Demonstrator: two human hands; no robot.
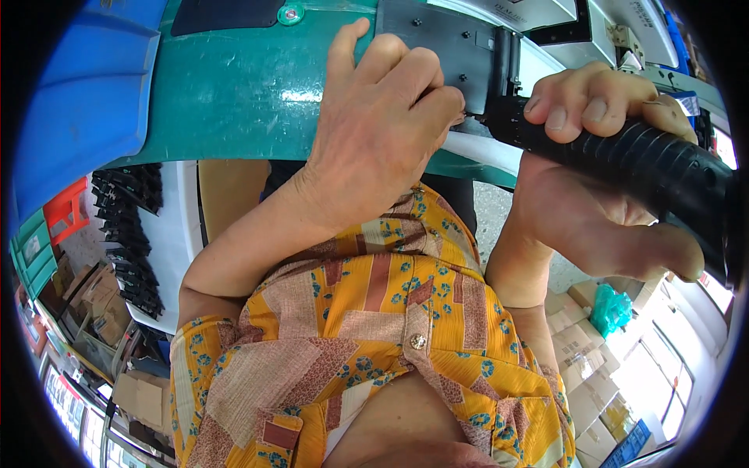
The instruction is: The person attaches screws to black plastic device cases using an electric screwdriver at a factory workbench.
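Note:
My right hand (573, 199) is wrapped round a black electric screwdriver (636, 156), held nearly level with its narrow end pointing left. My left hand (374, 136) is closed in a pinch right at that end, its little finger sticking out. Whatever lies between its thumb and forefinger is too small and hidden to make out. Just beyond both hands, a black plastic panel (441, 51) with several small dark screw heads or studs lies on the green tabletop (242, 93). My left hand covers part of its near edge.
A blue plastic bin (86, 86) stands at the left. A dark flat piece (222, 14) and a small round green item (290, 14) lie at the far side. Black parts (129, 242) fill a white surface at lower left. White boxed units (523, 12) stand far right.

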